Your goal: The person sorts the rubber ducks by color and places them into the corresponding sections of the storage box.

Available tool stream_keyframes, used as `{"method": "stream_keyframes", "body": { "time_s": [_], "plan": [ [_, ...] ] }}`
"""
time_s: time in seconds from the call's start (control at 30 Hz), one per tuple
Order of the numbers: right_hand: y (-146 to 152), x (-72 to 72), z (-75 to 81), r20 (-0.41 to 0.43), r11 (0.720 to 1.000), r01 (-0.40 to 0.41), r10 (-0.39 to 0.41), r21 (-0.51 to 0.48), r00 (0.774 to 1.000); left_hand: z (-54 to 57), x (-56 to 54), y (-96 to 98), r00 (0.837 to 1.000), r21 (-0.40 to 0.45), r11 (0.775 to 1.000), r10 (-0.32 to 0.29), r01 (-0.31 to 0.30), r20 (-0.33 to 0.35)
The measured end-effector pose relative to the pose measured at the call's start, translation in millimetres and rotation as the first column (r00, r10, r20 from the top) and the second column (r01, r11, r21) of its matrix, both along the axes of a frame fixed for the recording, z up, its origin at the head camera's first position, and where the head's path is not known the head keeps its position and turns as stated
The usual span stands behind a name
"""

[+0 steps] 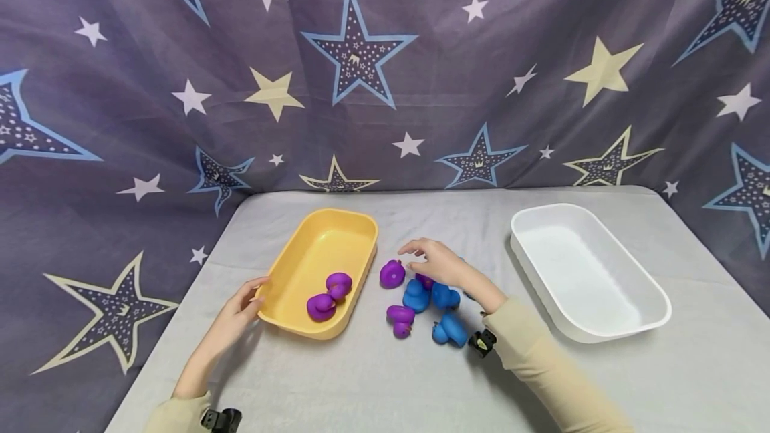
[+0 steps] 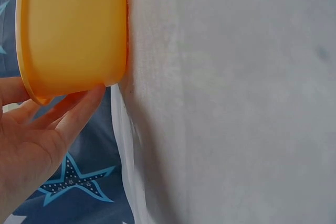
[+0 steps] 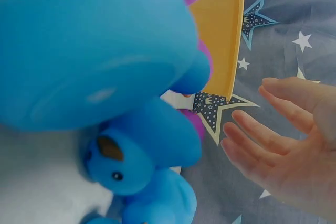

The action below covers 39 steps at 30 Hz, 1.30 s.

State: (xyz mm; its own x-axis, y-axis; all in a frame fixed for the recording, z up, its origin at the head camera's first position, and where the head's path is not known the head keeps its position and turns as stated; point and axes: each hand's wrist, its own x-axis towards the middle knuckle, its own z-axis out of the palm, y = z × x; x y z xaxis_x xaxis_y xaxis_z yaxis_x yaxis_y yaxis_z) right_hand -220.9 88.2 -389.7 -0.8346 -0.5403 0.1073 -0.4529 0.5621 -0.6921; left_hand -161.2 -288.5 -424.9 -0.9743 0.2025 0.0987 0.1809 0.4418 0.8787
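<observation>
My left hand point(image 1: 231, 323) holds the left rim of a yellow tub point(image 1: 289, 256); in the left wrist view its fingers point(image 2: 81, 111) lie against the outer wall. Two purple rubber ducks point(image 1: 321, 307) are inside that tub. Above a loose cluster of ducks hovers my right hand point(image 1: 442, 264), fingers spread and holding nothing. Closest to its fingertips is a purple duck point(image 1: 392, 274). Another purple duck point(image 1: 401, 321) lies nearer the front, and one more is partly hidden under the hand. Blue ducks point(image 1: 416, 296) sit beside them, looming large in the right wrist view.
To the right stands a white tub point(image 1: 592, 279) with nothing in it. A pale grey cloth covers the table point(image 1: 361, 386). Behind it hangs a dark curtain point(image 1: 421, 72) printed with stars.
</observation>
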Motion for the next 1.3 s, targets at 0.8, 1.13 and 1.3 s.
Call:
{"method": "stream_keyframes", "body": {
  "time_s": [0.8, 1.13, 1.3],
  "plan": [
    [22, 6.3, -6.0, 0.029, 0.997, -0.033, 0.031, 0.072, 0.999, 0.5, 2.3, 2.0, 1.000, 0.010, 1.000, 0.006, -0.006, -0.014],
    [27, 6.4, -14.0, -0.023, 0.995, -0.008, 0.010, 0.100, 1.000, 0.5, 2.3, 1.5, 1.000, 0.005, 1.000, 0.006, -0.006, -0.007],
    [28, 5.8, -15.4, -0.032, 0.995, -0.017, 0.021, 0.102, 0.999, 0.3, 2.1, 1.4, 1.000, 0.010, 1.000, 0.002, -0.002, -0.009]
  ]
}}
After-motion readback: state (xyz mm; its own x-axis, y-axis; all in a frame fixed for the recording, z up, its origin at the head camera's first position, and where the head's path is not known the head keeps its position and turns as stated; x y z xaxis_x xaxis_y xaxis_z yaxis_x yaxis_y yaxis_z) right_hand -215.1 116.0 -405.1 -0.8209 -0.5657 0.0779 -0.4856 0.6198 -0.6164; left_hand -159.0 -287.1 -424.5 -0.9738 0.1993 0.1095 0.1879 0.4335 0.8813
